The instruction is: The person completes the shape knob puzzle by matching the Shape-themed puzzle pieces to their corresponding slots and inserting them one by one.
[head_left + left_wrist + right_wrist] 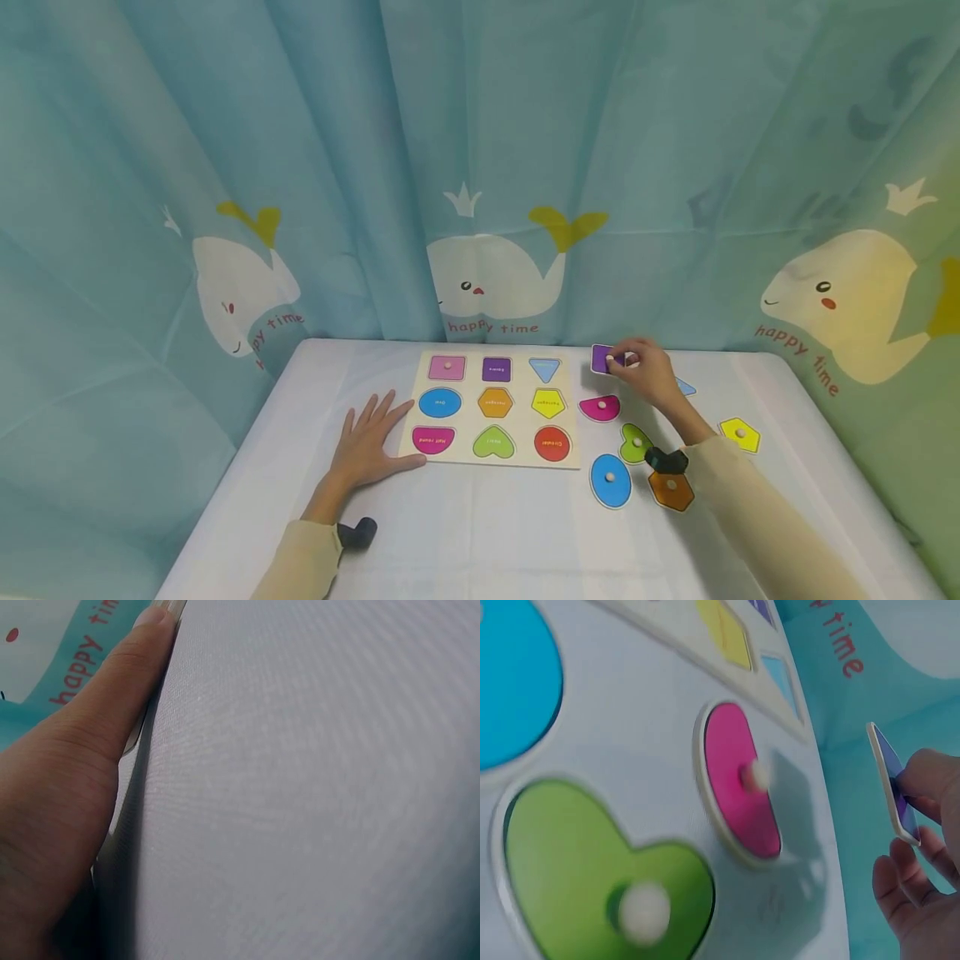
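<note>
A purple square puzzle piece is pinched by its knob in my right hand; the right wrist view shows this purple piece raised off the table. The cream puzzle board lies at the table's middle, with a pink rectangle piece and its knob in the far left corner. The other printed shapes on it show no knobs. My left hand rests with spread, straight fingers at the board's left edge. In the left wrist view its thumb touches the board's edge.
Loose knobbed pieces lie right of the board: a magenta half round, green heart, blue oval, orange hexagon, yellow pentagon and a partly hidden light blue piece. A whale-print curtain hangs behind the table.
</note>
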`<state>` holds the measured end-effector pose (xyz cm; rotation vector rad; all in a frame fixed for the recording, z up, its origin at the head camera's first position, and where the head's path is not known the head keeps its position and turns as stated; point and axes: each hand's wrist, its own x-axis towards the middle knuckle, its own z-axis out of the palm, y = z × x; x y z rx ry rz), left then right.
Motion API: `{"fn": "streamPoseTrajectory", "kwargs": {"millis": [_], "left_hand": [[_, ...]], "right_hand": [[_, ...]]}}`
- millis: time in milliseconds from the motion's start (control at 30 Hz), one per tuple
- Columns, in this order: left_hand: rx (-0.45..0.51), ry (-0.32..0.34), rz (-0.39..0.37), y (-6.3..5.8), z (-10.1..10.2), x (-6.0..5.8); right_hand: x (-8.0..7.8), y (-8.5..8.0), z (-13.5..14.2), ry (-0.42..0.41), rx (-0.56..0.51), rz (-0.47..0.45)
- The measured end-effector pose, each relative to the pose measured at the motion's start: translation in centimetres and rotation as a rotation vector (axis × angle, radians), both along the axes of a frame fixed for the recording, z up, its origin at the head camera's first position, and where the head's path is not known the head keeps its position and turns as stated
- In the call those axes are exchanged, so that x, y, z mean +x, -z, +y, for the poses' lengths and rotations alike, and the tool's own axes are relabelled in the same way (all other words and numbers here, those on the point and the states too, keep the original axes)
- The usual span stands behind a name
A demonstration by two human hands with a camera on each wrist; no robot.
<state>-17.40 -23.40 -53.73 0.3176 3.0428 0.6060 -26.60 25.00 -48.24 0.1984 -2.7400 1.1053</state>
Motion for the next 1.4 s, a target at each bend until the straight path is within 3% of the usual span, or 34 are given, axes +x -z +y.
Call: {"fn": "streamPoseTrajectory", "kwargs": {"millis": [400, 1000, 1400], "left_hand": [[0.011, -0.003, 0.005, 0.2, 0.0, 0.5], [0.009, 0.009, 0.045, 0.1, 0.0, 0.3], [-0.003, 0.013, 0.057, 0.3, -0.1, 0.1]], "right_hand": [[-1.4, 0.5, -3.8, -0.043, -0.073, 0.031], [-2.8, 0.6, -11.0, -0.101, -0.18, -0.073], [-3.6, 2.1, -15.2, -0.088, -0.203, -0.123]]}}
